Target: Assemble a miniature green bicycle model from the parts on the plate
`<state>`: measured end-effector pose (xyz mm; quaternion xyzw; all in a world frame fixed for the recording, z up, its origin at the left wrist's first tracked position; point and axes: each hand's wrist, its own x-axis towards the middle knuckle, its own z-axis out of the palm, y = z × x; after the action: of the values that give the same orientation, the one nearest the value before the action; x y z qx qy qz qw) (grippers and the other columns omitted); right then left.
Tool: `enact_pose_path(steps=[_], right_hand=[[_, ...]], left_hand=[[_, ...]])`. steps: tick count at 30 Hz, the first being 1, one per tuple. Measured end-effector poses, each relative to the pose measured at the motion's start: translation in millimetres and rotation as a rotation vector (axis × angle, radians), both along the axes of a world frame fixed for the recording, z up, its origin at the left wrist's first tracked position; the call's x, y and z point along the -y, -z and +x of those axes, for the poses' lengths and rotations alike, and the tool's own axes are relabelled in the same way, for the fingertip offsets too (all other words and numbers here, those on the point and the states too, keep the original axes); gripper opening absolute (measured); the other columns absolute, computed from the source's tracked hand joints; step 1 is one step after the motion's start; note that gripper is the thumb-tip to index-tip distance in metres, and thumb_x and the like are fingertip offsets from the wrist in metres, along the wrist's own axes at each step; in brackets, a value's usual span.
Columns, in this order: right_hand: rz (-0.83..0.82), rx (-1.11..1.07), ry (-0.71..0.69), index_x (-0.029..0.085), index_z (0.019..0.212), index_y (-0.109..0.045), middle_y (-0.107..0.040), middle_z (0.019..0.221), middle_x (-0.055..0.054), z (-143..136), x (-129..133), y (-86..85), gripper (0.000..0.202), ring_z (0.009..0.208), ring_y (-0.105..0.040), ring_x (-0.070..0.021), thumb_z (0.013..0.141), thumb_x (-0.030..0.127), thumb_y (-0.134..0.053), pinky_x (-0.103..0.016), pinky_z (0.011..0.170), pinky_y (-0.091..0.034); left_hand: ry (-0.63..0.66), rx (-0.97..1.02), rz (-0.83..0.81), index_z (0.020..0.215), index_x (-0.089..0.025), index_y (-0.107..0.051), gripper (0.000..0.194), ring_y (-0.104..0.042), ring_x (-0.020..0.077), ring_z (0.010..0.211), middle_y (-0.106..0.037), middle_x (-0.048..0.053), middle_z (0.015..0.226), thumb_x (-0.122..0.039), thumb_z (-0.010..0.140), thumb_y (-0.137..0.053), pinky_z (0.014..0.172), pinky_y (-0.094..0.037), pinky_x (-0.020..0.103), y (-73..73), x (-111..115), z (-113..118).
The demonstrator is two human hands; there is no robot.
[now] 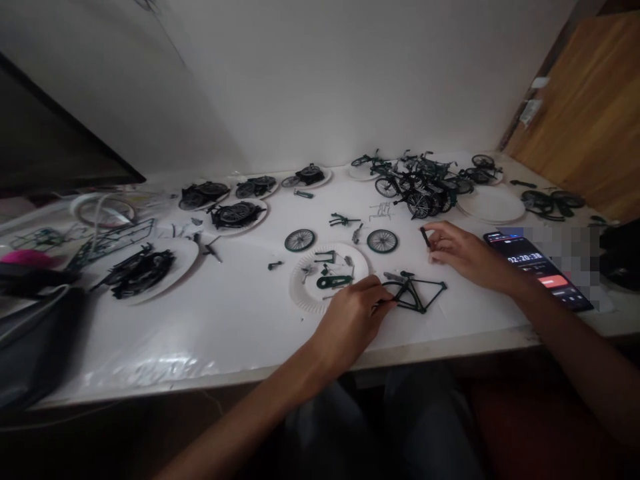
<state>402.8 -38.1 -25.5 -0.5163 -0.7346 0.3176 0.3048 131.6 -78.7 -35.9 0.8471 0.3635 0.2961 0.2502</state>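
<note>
My left hand [355,313] pinches the left end of a dark green toy bicycle frame [421,308], which lies over the table near the front edge. To the right and a little higher, my right hand [457,252] holds a small dark stick-like part [425,237] between its fingertips. Left of the frame is a white paper plate [297,288] with a green chain-guard piece [334,282] and several small parts. Two spoked wheels, one [300,240] behind the plate's left side and one [383,241] behind its right, lie flat on the table.
A pile of assembled toy bicycles [425,187] stands at the back. Plates with dark bicycle parts [143,270] sit at the left and back left. A phone with a timer [540,267] lies at the right, near stacked white plates [493,203].
</note>
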Motion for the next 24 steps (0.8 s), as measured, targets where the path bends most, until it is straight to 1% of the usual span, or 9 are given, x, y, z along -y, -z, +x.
enact_pose_path(steps=[4, 6, 9, 12, 16, 20, 24], right_hand=[[0.087, 0.001, 0.119, 0.033, 0.149, -0.04, -0.064, 0.106, -0.005, -9.3, 20.9, -0.1, 0.059, 0.088, -0.07, -0.0206, 0.092, 0.029, -0.056, -0.04, 0.084, -0.058], [0.134, -0.004, 0.176, 0.031, 0.147, -0.043, -0.065, 0.103, -0.006, -15.3, 32.4, 1.0, 0.056, 0.09, -0.071, -0.0218, 0.092, 0.029, -0.058, -0.039, 0.084, -0.059], [0.159, -0.161, 0.251, 0.03, 0.139, -0.05, -0.066, 0.102, -0.005, -24.2, 48.7, 7.5, 0.048, 0.094, -0.072, -0.023, 0.092, 0.031, -0.061, -0.039, 0.086, -0.059], [0.167, -0.324, 0.304, 0.03, 0.131, -0.052, -0.064, 0.104, -0.005, -32.5, 62.5, 14.4, 0.041, 0.089, -0.074, -0.0226, 0.092, 0.035, -0.063, -0.039, 0.085, -0.061], [0.186, -0.41, 0.32, 0.031, 0.128, -0.051, -0.064, 0.099, -0.005, -42.1, 75.2, 16.4, 0.039, 0.086, -0.074, -0.0234, 0.092, 0.035, -0.065, -0.04, 0.081, -0.062], [0.218, -0.382, 0.298, 0.031, 0.126, -0.052, -0.068, 0.099, -0.005, -45.6, 80.6, 17.9, 0.036, 0.085, -0.075, -0.0228, 0.092, 0.031, -0.065, -0.039, 0.082, -0.062], [0.318, -0.341, 0.264, 0.029, 0.125, -0.055, -0.071, 0.1, -0.005, -44.6, 81.0, 23.4, 0.036, 0.084, -0.076, -0.0208, 0.091, 0.025, -0.066, -0.035, 0.079, -0.063]], left_hand=[[0.004, 0.014, -0.015, 0.089, -0.016, -0.075, 0.016, -0.065, 0.0172, 0.074, -0.07, 0.006, 0.089, -0.015, 0.094, -0.06, 0.067, -0.05, 0.031, -0.2, 0.9, 2.4], [0.009, 0.017, -0.025, 0.086, -0.015, -0.075, 0.017, -0.065, 0.0168, 0.073, -0.069, 0.006, 0.088, -0.013, 0.094, -0.06, 0.066, -0.049, 0.03, -1.5, 2.2, 3.8], [0.006, 0.021, -0.042, 0.086, -0.015, -0.074, 0.017, -0.064, 0.0164, 0.073, -0.069, 0.006, 0.088, -0.012, 0.094, -0.06, 0.066, -0.049, 0.03, -1.5, 3.2, 4.6], [0.006, 0.021, -0.019, 0.086, -0.016, -0.075, 0.017, -0.064, 0.0168, 0.074, -0.07, 0.006, 0.088, -0.014, 0.094, -0.06, 0.067, -0.05, 0.031, 0.6, 2.4, 3.1], [0.0, 0.019, -0.025, 0.087, -0.016, -0.075, 0.016, -0.066, 0.0169, 0.076, -0.071, 0.006, 0.089, -0.013, 0.094, -0.06, 0.069, -0.051, 0.031, 1.7, 1.4, 1.1], [-0.017, 0.006, -0.038, 0.088, -0.015, -0.075, 0.016, -0.066, 0.017, 0.076, -0.071, 0.006, 0.089, -0.011, 0.093, -0.061, 0.069, -0.051, 0.03, 0.8, 2.2, 1.8], [-0.014, 0.003, -0.026, 0.087, -0.016, -0.075, 0.015, -0.066, 0.016, 0.075, -0.07, 0.005, 0.087, -0.011, 0.093, -0.062, 0.069, -0.051, 0.029, 0.4, 2.5, 2.5]])
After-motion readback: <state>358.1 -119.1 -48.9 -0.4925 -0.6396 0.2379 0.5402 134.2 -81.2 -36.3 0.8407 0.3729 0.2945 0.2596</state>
